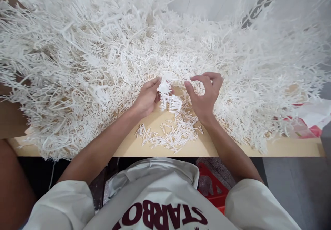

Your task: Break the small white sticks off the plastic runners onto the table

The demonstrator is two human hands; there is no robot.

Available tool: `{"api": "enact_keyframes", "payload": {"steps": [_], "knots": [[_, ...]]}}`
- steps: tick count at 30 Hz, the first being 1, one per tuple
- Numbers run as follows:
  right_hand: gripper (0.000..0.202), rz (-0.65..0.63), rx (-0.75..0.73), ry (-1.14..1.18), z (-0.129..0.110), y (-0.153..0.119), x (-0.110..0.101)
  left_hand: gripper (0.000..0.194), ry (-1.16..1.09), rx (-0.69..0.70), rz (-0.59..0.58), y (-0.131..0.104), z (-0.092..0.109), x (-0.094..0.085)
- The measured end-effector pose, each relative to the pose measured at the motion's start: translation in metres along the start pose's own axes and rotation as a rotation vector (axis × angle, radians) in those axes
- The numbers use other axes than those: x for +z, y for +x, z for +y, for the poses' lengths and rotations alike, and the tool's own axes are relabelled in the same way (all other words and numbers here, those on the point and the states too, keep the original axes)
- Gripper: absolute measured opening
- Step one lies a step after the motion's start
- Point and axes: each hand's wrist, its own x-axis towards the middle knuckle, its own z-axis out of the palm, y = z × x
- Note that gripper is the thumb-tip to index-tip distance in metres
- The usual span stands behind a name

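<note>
A yellowish table (129,145) bears a tangle of white branched pieces (90,58) and loose white sticks (178,133) (scattered near its front).

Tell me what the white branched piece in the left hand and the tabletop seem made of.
White branched piece: probably plastic, satin-looking, given its thin, uniformly white prongs.
Tabletop: perhaps wood or laminate, smooth and fairly matte, as its even tan surface suggests.
</note>
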Motion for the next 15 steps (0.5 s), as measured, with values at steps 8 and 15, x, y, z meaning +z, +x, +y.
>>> {"api": "enact_keyframes", "payload": {"steps": [8, 15], "knots": [[0.025, -0.416, -0.084, 0.315, -0.012, -0.004, -0.002, 0.018, 0.118, 0.163, -0.080, 0.000, -0.013, -0.002], [0.018, -0.579, -0.021, 0.455, -0.014, -0.003, -0.002, 0.024, 0.100, 0.110, 0.028, 0.003, -0.016, -0.002]]}}
